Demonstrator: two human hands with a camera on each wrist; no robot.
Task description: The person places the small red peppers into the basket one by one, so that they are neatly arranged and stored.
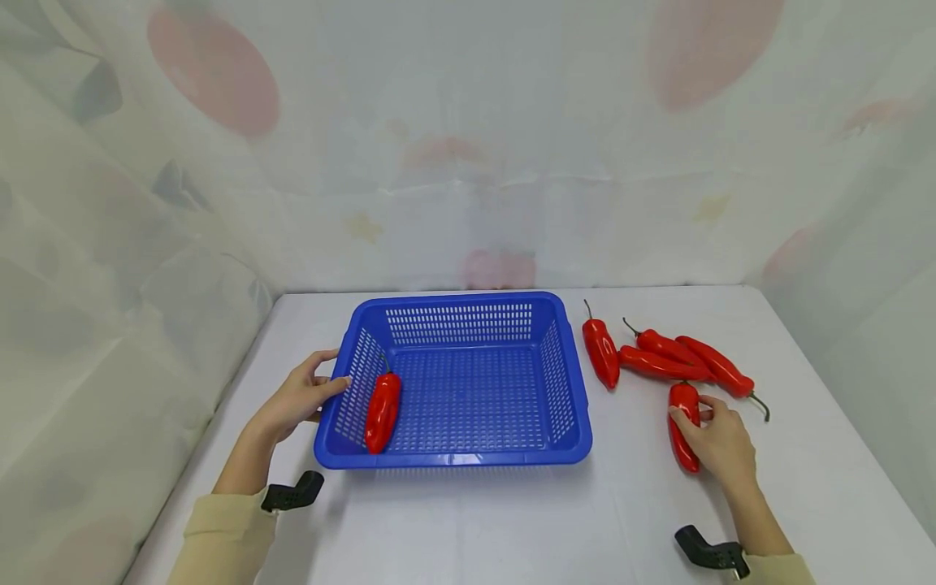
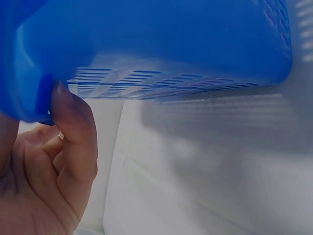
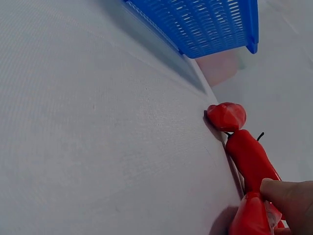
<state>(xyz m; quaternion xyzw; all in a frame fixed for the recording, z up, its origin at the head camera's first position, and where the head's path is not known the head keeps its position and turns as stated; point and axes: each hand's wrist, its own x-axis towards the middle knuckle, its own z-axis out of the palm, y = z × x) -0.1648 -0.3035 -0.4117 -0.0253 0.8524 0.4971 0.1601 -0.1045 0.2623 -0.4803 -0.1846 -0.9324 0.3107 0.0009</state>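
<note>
My left hand point(image 1: 301, 396) grips the left rim of a blue plastic basket point(image 1: 453, 461), thumb over the edge; in the left wrist view the curled fingers point(image 2: 78, 132) are at the basket's outer side. One red chili pepper point(image 1: 383, 413) lies inside the basket, against its left wall. To the right, my right hand point(image 1: 720, 439) pinches another red chili pepper point(image 1: 684, 426) between thumb and fingers. In the right wrist view the thumb point(image 3: 288, 196) lies against that pepper point(image 3: 250, 218). Whether it touches the table cannot be told.
Beyond the right hand lie several more red chili peppers point(image 1: 661, 364), some touching each other. A single pepper point(image 1: 601, 353) lies close to the basket's right side. The white table point(image 1: 512, 528) meets patterned cloth walls point(image 1: 468, 162) at the back and sides.
</note>
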